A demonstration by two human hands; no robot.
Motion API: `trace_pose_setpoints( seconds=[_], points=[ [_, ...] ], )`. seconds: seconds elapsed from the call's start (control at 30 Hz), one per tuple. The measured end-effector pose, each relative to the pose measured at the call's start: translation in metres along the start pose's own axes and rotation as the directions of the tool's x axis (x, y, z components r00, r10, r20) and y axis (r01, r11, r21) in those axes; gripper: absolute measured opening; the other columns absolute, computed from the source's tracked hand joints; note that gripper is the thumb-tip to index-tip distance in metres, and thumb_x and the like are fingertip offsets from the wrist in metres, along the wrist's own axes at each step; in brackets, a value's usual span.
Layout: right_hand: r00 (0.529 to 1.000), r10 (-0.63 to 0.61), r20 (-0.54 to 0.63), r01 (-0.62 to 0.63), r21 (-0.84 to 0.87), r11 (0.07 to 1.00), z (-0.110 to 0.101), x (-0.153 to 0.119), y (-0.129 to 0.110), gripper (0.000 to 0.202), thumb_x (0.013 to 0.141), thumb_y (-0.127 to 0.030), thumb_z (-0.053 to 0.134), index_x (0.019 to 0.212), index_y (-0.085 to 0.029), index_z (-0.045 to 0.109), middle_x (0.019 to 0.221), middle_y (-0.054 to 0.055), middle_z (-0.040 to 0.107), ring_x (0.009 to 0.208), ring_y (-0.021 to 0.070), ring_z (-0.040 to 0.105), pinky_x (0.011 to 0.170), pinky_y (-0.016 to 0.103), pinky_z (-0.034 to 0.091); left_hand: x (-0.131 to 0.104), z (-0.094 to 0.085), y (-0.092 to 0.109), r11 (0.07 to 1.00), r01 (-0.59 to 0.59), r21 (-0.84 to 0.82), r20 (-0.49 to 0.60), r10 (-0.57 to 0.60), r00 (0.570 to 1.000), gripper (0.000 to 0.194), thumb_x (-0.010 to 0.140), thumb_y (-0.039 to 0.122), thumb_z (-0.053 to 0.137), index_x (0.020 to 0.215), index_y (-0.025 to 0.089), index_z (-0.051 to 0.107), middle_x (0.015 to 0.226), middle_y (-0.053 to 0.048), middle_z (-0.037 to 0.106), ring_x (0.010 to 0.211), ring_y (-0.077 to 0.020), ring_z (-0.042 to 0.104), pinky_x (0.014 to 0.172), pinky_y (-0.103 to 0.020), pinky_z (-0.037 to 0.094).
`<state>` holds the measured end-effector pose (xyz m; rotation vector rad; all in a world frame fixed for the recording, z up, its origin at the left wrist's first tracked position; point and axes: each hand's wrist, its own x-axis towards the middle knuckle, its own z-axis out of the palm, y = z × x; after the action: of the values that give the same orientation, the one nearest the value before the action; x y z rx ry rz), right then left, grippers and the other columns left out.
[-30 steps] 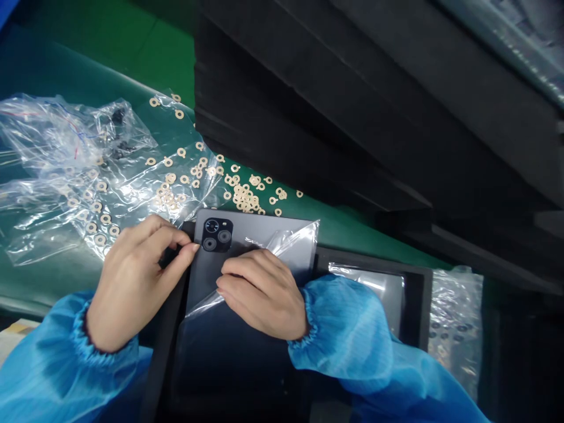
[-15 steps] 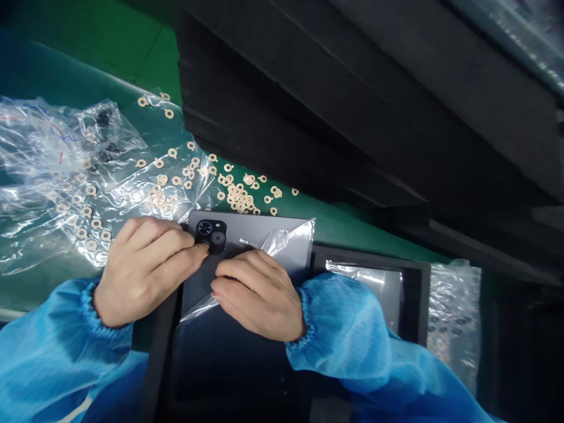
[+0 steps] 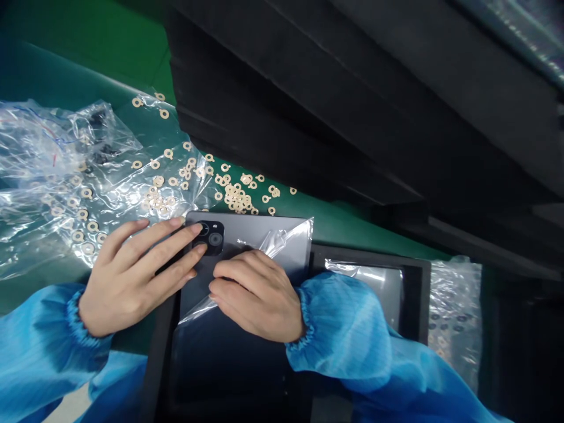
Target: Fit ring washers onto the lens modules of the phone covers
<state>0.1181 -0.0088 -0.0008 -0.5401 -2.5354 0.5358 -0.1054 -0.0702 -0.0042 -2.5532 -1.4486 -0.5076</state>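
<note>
A grey tablet (image 3: 247, 228) lies back up over a black tray, its dark camera bump (image 3: 215, 239) at the upper left corner. Clear protective film (image 3: 286, 238) covers part of its back, with a shiny diagonal edge running beneath my right hand (image 3: 259, 296). That hand is closed, its fingertips pinched at the film's edge; the pinch itself is partly hidden. My left hand (image 3: 141, 276) is open with its fingers spread. Its fingertips rest on or just over the camera bump and the tablet's left edge, and I see nothing held in it.
Many small cream ring-shaped tabs (image 3: 238, 197) lie scattered beyond the tablet on the green surface and a clear plastic sheet. Crumpled plastic bags (image 3: 44, 141) are at the left. The black tray (image 3: 416, 294) extends right, near another clear bag (image 3: 456, 305). Dark panels (image 3: 330, 106) rise behind.
My left hand's fingers have spread out from a closed pinch at the camera bump, and the hand has shifted slightly left. My right hand stays in place on the film.
</note>
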Motion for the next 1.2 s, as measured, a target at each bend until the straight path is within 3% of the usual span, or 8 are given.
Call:
trace_pose_setpoints(
  seconds=[0.27,0.47,0.63,0.7,0.77,0.93,1.07,1.2],
  points=[
    [0.999,-0.006,-0.048,0.008,0.045,0.999,0.002,-0.002,0.0,0.018,0.091,-0.013,0.055,0.076,-0.017,0.065,0.079,0.002,0.068,0.074,0.0134,0.058,0.068,0.029,0.045,-0.017,-0.001,0.005,0.967,0.096,-0.235,0.063,-0.083,0.995,0.043,0.089,0.023,0.063,0.132,0.025,0.056,0.142,-0.01,0.055,0.132,-0.0331,0.049,0.106,-0.05,0.044],
    [0.993,-0.017,-0.119,0.024,0.056,0.998,-0.009,-0.001,-0.001,0.014,0.089,-0.01,0.056,0.081,-0.017,0.064,0.082,0.004,0.071,0.076,0.0147,0.061,0.072,0.03,0.051,-0.063,-0.022,-0.007,0.972,0.194,-0.132,0.025,-0.193,0.981,0.037,0.082,0.01,0.067,0.115,0.027,0.063,0.137,-0.002,0.057,0.118,-0.0304,0.059,0.093,-0.05,0.053],
    [1.0,-0.01,-0.009,0.011,0.069,0.998,-0.034,0.014,-0.014,0.014,0.088,-0.005,0.057,0.094,-0.016,0.064,0.091,0.007,0.07,0.085,0.0177,0.061,0.074,0.032,0.052,-0.108,-0.044,-0.023,0.836,0.533,-0.134,-0.033,-0.541,0.84,0.011,0.082,0.017,0.064,0.084,0.026,0.059,0.101,0.005,0.065,0.093,-0.025,0.067,0.08,-0.05,0.058],
    [0.998,-0.043,0.037,0.041,0.057,0.998,-0.035,0.028,-0.024,0.018,0.089,-0.003,0.054,0.097,-0.016,0.064,0.093,0.007,0.07,0.085,0.0173,0.059,0.075,0.032,0.05,-0.119,-0.047,-0.025,0.815,0.566,-0.124,-0.061,-0.576,0.815,0.01,0.085,0.019,0.061,0.077,0.023,0.056,0.098,0.005,0.064,0.094,-0.0244,0.066,0.081,-0.05,0.057],
    [0.989,-0.114,0.094,0.113,0.023,0.993,-0.027,0.048,-0.035,0.019,0.092,-0.004,0.051,0.095,-0.015,0.065,0.093,0.006,0.069,0.081,0.0167,0.057,0.073,0.033,0.047,-0.122,-0.044,-0.024,0.812,0.575,-0.102,-0.055,-0.582,0.811,0.003,0.087,0.021,0.057,0.087,0.023,0.059,0.105,0.002,0.064,0.1,-0.0266,0.065,0.085,-0.051,0.056],
    [0.906,-0.194,0.376,0.221,-0.029,0.975,0.03,0.106,-0.049,0.02,0.097,-0.013,0.049,0.085,-0.015,0.065,0.09,0.005,0.064,0.082,0.0176,0.053,0.069,0.032,0.042,-0.103,-0.022,-0.018,0.804,0.592,-0.051,-0.054,-0.594,0.802,0.054,0.091,0.028,0.059,0.141,0.023,0.04,0.131,-0.009,0.062,0.12,-0.0304,0.058,0.098,-0.048,0.05],
    [0.867,-0.061,0.494,0.137,-0.12,0.983,0.073,0.137,-0.042,0.017,0.098,-0.015,0.047,0.098,-0.014,0.064,0.102,0.008,0.061,0.094,0.0208,0.054,0.071,0.032,0.043,-0.09,-0.01,-0.017,0.763,0.638,-0.106,-0.028,-0.644,0.765,0.077,0.091,0.035,0.058,0.153,0.019,0.015,0.135,-0.012,0.06,0.13,-0.029,0.051,0.107,-0.048,0.041],
    [0.86,-0.018,0.509,0.114,-0.159,0.981,0.09,0.139,-0.035,0.016,0.097,-0.015,0.048,0.102,-0.013,0.063,0.108,0.01,0.06,0.097,0.0222,0.052,0.076,0.033,0.045,-0.091,-0.004,-0.019,0.737,0.67,-0.087,0.07,-0.667,0.742,0.074,0.091,0.032,0.057,0.152,0.016,0.018,0.142,-0.014,0.053,0.134,-0.0293,0.046,0.113,-0.049,0.03]
  ],
)
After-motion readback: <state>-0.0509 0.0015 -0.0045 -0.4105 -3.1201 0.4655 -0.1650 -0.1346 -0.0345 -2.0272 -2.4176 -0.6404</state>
